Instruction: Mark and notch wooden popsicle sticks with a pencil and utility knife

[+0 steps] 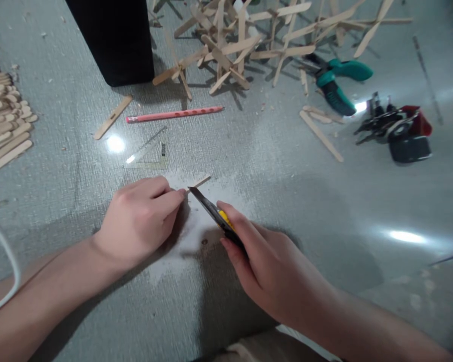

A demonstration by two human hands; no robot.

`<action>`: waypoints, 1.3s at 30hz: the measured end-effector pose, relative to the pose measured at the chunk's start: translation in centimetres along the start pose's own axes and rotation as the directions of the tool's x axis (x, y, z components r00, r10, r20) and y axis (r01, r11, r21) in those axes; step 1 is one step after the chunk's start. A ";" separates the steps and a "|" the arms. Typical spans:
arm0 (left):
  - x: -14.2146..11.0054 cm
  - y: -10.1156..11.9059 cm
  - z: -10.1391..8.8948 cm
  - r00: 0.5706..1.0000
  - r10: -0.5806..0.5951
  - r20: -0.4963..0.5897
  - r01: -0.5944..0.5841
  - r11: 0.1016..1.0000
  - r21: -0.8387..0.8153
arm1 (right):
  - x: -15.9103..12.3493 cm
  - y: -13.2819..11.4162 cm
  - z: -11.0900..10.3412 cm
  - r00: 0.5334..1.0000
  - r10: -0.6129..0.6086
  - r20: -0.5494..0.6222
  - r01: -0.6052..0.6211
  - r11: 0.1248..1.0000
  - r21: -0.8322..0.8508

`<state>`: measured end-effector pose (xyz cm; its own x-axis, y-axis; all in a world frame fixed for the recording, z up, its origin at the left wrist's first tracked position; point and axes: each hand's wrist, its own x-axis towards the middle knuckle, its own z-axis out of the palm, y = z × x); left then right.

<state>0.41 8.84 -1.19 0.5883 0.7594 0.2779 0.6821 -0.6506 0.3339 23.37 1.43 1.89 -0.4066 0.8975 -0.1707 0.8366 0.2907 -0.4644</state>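
Observation:
My left hand (141, 218) presses a short wooden craft stick (201, 181) flat on the grey floor, fingertips pinching its near end. My right hand (266, 266) grips a yellow and black utility knife (215, 215). The blade tip touches the stick right beside my left fingertips. Pale sawdust covers the floor around the stick.
A pink pencil (173, 114) and a clear ruler (147, 151) lie just beyond. A stack of sticks (3, 128) lies at the left, a glued stick structure (249, 40) at the back. Teal pliers (335, 83), a black box (115, 37) and a dark tool (400, 130) are nearby.

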 end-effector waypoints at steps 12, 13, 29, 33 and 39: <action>0.2 -0.1 -0.3 0.999 -0.035 0.027 0.037 0.996 -0.083 | -0.3 -2.4 1.2 0.993 -0.015 -0.120 -0.035 0.916 -0.401; 0.2 -0.1 -0.4 0.999 -0.045 0.030 0.047 0.995 -0.087 | -0.3 -2.5 1.2 0.993 -0.007 -0.120 -0.043 0.912 -0.408; -0.1 1.0 0.3 0.999 0.037 -0.006 -0.037 0.998 0.048 | -0.2 -2.7 0.9 0.995 0.015 -0.098 -0.054 0.910 -0.410; 0.2 0.6 0.4 0.999 0.036 -0.003 -0.035 0.999 0.038 | 0.0 -2.5 0.6 0.994 0.005 -0.110 -0.049 0.918 -0.394; 0.3 0.4 0.4 1.000 0.017 0.017 -0.017 0.999 0.035 | 0.1 -1.9 0.8 0.995 -0.021 -0.096 -0.016 0.930 -0.368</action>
<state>0.97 8.79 -1.33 0.6070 0.7482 0.2677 0.6868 -0.6634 0.2971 21.45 0.66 2.08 -0.3865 0.9191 -0.0768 0.9196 0.3776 -0.1087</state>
